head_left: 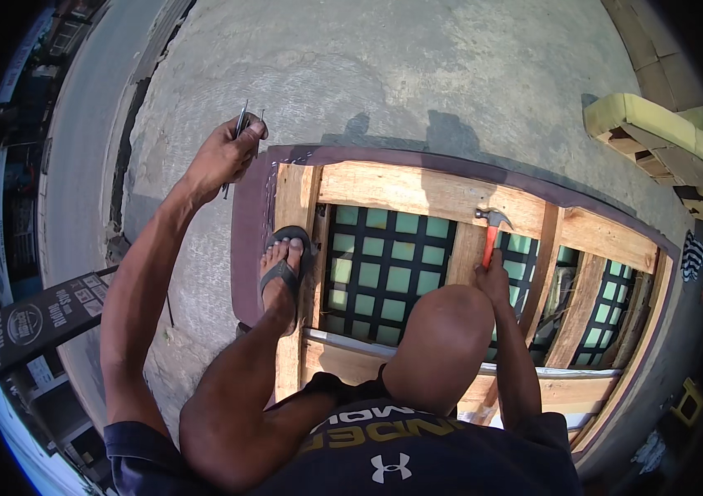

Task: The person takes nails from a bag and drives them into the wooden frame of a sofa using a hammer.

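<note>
Out past the left corner of the wooden frame [384, 186], your left hand [228, 153] is raised with its fingers closed round a few thin metal nails [242, 120], which poke out above and below the fist; a loosened pinch could drop one outside the frame, or turn a sharp end into your palm. Along the frame's left edge runs a purple covering [248, 231], and just inside it your sandalled foot [279, 269] presses on the left rail; the toes are bare, so a dropped nail or a stray blow there could hurt them, and a shift of weight could rock the frame. Across the frame's left bay stretches dark webbing [390, 236], which a slipping hammer head could snag. Over the middle of the frame, your right hand [493, 281] is wrapped round the handle of the orange-handled hammer [491, 237], its head by the far rail; whether that head touches wood you cannot tell. Your knee [442, 331] sits close beside that hand, so a short or crooked swing could clip it. Beyond the frame's far right corner rests a yellow padded piece [649, 116].
</note>
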A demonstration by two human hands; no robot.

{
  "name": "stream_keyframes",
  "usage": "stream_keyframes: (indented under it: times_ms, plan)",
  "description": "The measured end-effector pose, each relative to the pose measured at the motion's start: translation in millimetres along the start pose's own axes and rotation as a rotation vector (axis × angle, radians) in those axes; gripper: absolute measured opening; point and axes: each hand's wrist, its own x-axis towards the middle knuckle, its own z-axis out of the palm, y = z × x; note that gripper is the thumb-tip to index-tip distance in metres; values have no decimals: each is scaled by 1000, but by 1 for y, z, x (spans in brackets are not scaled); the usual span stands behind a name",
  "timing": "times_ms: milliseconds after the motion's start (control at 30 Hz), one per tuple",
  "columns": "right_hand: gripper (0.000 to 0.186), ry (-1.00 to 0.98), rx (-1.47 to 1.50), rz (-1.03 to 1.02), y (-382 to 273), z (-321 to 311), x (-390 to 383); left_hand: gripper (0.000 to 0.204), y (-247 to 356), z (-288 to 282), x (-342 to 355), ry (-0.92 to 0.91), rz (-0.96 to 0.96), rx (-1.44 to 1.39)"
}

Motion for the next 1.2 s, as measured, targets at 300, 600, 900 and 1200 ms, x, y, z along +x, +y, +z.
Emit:
stream_keyframes:
  times_ms: [300, 600, 900, 1200]
  plan:
    - [37, -43, -231, 167, -68, -66, -46, 26, -79, 30, 92, -278, -187, -255]
    - [32, -94, -162, 113, -198, -69, -135, 21, -127, 50, 130, -177, 194, -33]
    - [20, 68, 319, -40, -242, 45, -76, 20, -155, 66, 130, -42, 666, 374]
    - [21, 271, 842, 136, -274, 133, -68, 37, -165, 77, 124, 20, 759, 842]
